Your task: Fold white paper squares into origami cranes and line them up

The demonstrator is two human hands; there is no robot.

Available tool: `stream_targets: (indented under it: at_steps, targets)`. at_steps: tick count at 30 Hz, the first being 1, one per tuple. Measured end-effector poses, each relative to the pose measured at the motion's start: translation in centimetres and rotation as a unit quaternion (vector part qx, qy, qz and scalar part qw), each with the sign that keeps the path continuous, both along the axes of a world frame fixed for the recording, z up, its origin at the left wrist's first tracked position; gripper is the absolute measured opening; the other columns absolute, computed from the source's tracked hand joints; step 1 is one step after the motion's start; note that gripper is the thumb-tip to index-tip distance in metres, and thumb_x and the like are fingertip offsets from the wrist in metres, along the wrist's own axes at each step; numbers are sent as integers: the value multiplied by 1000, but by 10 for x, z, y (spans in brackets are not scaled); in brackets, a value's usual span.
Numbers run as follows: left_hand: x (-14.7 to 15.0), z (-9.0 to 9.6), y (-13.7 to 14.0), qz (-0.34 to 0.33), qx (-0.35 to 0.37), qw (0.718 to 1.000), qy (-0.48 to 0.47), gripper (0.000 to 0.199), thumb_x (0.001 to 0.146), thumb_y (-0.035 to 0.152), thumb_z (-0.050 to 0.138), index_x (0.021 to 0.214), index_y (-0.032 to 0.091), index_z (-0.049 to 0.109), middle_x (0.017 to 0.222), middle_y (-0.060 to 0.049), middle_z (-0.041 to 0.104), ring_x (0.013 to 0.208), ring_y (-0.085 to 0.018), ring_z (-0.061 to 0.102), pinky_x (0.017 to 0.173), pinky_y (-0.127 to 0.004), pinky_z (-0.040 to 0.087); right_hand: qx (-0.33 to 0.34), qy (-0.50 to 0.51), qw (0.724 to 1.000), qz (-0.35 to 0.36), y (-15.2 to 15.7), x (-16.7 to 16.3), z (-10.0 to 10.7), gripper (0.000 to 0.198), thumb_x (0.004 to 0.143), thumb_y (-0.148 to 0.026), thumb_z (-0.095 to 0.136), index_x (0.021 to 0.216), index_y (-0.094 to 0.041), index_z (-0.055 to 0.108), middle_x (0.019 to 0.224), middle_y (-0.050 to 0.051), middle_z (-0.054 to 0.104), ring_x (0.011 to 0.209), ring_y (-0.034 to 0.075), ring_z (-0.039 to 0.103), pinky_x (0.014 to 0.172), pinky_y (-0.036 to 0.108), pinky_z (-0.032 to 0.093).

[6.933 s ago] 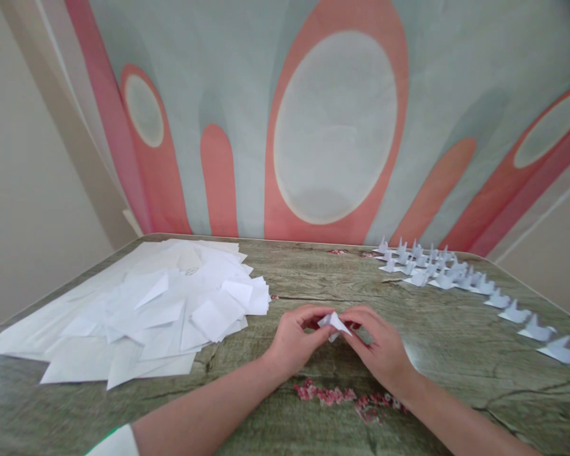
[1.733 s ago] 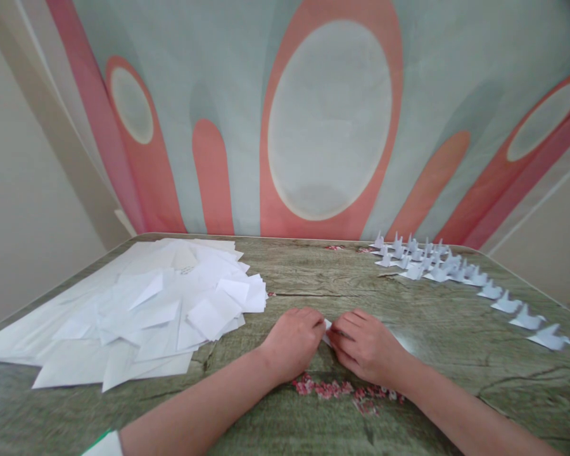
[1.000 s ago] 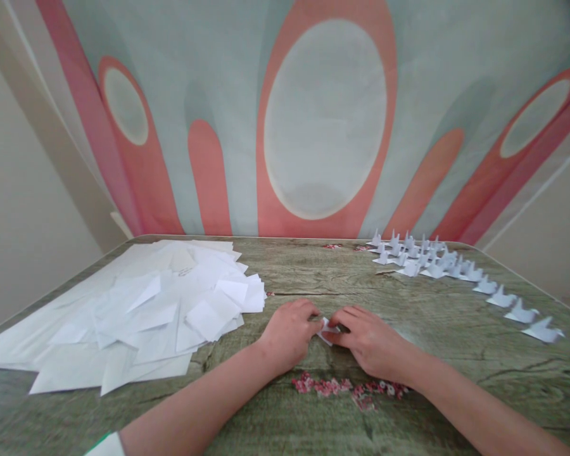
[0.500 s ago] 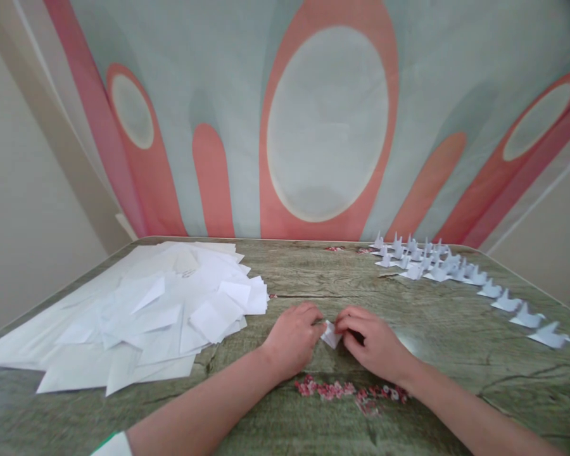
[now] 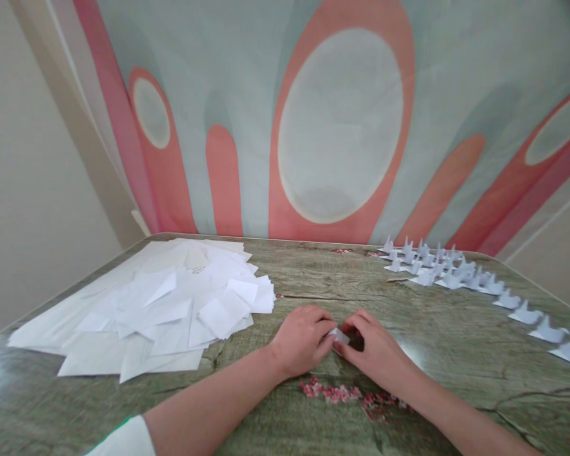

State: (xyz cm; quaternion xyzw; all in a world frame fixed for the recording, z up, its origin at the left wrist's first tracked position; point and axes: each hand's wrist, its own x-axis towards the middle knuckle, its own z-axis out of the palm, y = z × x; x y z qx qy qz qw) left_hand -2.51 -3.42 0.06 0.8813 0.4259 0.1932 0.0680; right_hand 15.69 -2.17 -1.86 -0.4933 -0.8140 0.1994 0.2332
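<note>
A small folded piece of white paper [image 5: 341,336] lies between my two hands, low over the table or on it. My left hand [image 5: 304,339] grips its left side, with the fingers bent and the thumb pressed to the paper. From the other side, my right hand [image 5: 368,345] pinches the paper between thumb and forefinger, leaving a gap inside the curled fingers. Much of the paper's fold pattern is hidden behind the fingers.
A wide heap of white paper sheets [image 5: 166,320] covers the table's left side. Several folded white paper birds [image 5: 465,272] stand in rows at the right. Pink printed blossoms [image 5: 332,391] mark the wood-grain table [image 5: 308,282]. Behind it hangs a patterned backdrop [image 5: 251,152].
The view has turned slightly left, so the scene sits further right. My right thumb has come onto the paper's near edge, and my left fingers cover more of it.
</note>
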Motion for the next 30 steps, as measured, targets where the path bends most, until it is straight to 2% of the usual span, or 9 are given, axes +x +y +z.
stream_targets:
  at_steps: [6, 10, 15, 18, 21, 26, 30]
  targets:
    - [-1, 3, 0, -38, -15, 999, -22, 17, 84, 23, 48, 96, 19, 60, 102, -5, 58, 98, -19, 50, 87, -33, 39, -14, 20, 1000, 12, -1, 0, -1, 16, 71, -33, 61, 78, -20, 55, 80, 2, 56, 78, 19, 52, 69, 32, 39]
    - [-3, 2, 2, -52, -33, 996, -70, 11, 84, 23, 49, 89, 17, 56, 98, -6, 58, 95, -18, 50, 86, -32, 39, -43, 50, 998, 10, 1, 0, -8, 16, 72, -33, 61, 77, -21, 52, 73, 0, 57, 70, 17, 52, 66, 31, 39]
    - [-6, -1, 6, -15, -70, 983, -169, 8, 87, 18, 43, 85, 17, 50, 91, -5, 56, 89, -17, 51, 81, -30, 41, -106, 166, 980, 27, -2, -3, 1, 10, 81, -29, 51, 86, -20, 51, 76, -1, 58, 69, 14, 53, 63, 27, 40]
    - [-7, -3, 9, 0, -91, 974, -208, 10, 88, 19, 42, 85, 17, 51, 88, -5, 56, 85, -16, 51, 79, -29, 41, -105, 176, 978, 34, -4, -2, 7, 12, 83, -30, 50, 81, -19, 55, 71, -2, 55, 66, 14, 51, 60, 25, 39]
    - [-7, -3, 10, 3, -99, 969, -226, 10, 88, 21, 44, 84, 17, 52, 86, -4, 56, 83, -16, 51, 77, -28, 41, -60, 162, 985, 30, -2, 1, 8, 15, 84, -31, 50, 77, -19, 57, 67, -2, 52, 64, 14, 49, 60, 26, 38]
    - [-6, -1, 9, -3, -73, 972, -223, 7, 82, 22, 54, 88, 17, 56, 87, -3, 57, 86, -16, 52, 80, -28, 40, 73, 147, 985, 51, 3, 5, 6, 10, 83, -23, 52, 80, -19, 60, 76, 2, 56, 75, 16, 51, 68, 29, 40]
    - [-5, -2, 7, -14, -34, 980, -197, 7, 81, 22, 56, 87, 18, 58, 85, -3, 60, 85, -16, 53, 79, -28, 40, 179, 67, 979, 75, 3, 6, 5, 11, 82, -16, 52, 82, -20, 62, 77, 3, 58, 77, 18, 50, 71, 32, 38]
